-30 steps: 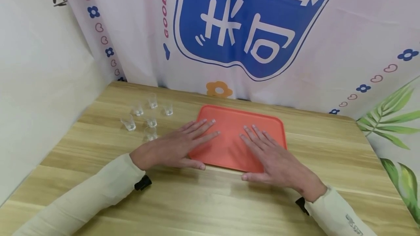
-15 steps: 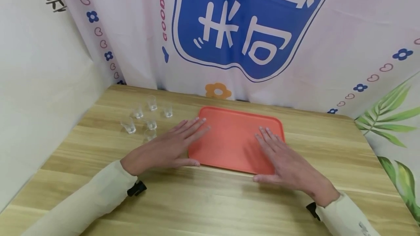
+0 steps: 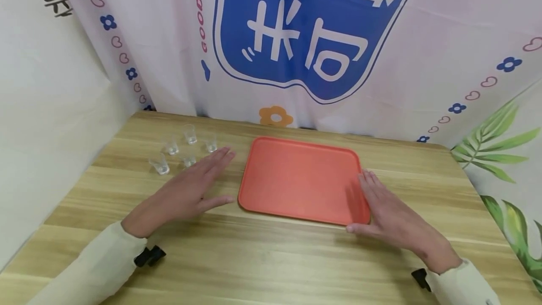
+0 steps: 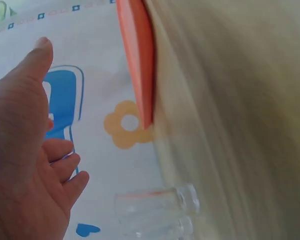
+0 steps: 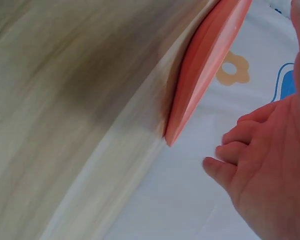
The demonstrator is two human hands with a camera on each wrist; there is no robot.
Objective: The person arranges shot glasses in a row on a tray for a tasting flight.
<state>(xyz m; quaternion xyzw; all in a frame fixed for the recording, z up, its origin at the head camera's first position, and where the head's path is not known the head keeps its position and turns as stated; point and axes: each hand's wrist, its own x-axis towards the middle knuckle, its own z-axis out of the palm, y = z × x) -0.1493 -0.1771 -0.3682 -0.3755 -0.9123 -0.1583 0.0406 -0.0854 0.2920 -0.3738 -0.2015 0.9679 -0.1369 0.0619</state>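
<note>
A red rectangular tray [image 3: 301, 180] lies flat on the wooden table. My left hand [image 3: 179, 196] is held just left of the tray, fingers straight and thumb apart, with nothing in its grasp. At the tray's right edge is my right hand [image 3: 395, 220], also with extended fingers, its fingertips overlapping the rim in the head view. Several small clear glasses stand at the back left, among them one glass [image 3: 161, 166] at the outer left and another [image 3: 211, 144] nearest the tray. In the left wrist view, a glass [image 4: 152, 201] shows below the tray's end. My left hand partly hides the group.
The wooden table [image 3: 262, 262] extends in front of the tray. Behind it hangs a white curtain [image 3: 169, 36] with a blue printed panel and an orange flower. A pale wall [image 3: 51, 121] borders the left side, and printed green leaves [image 3: 495, 140] appear at the right.
Both hands have moved apart from over the tray, the left one leftward toward the glasses, the right one rightward to the tray's edge. The tray's whole surface has come into sight.
</note>
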